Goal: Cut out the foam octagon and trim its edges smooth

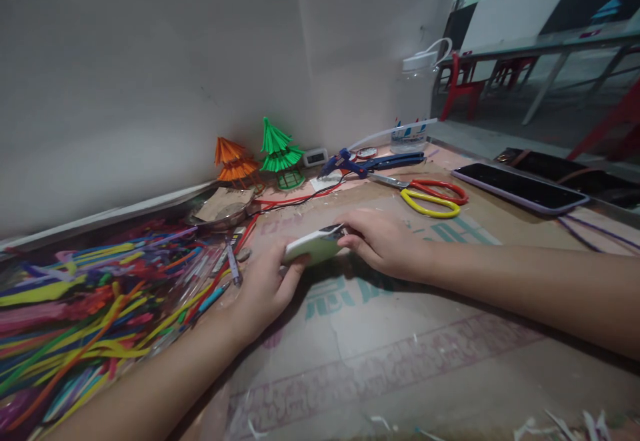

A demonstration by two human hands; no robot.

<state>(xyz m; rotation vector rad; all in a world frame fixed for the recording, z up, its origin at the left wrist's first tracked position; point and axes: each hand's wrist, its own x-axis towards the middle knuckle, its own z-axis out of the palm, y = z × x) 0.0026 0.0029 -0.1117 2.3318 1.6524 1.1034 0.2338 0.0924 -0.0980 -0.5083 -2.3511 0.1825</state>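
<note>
In the head view, a flat, pale green and white slab with a rounded edge (313,246) is held above the cardboard work surface (380,347); its exact kind I cannot make out. My left hand (277,277) grips its left end, thumb on the near face. At the other end, my right hand (377,241) pinches the dark corner between thumb and fingers. Behind the hands stand an orange pipe-cleaner tree (234,163) and a green one (280,154). A blue glue gun (345,163) and scissors with red and yellow handles (431,206) lie beyond.
Colourful pipe cleaners (90,321) pile up at the left, beside pens (213,297) and a round dish (223,209). A phone (517,186) lies at the right, near a clear water bottle (414,104). White walls (150,81) bound the back. Scraps litter the front edge.
</note>
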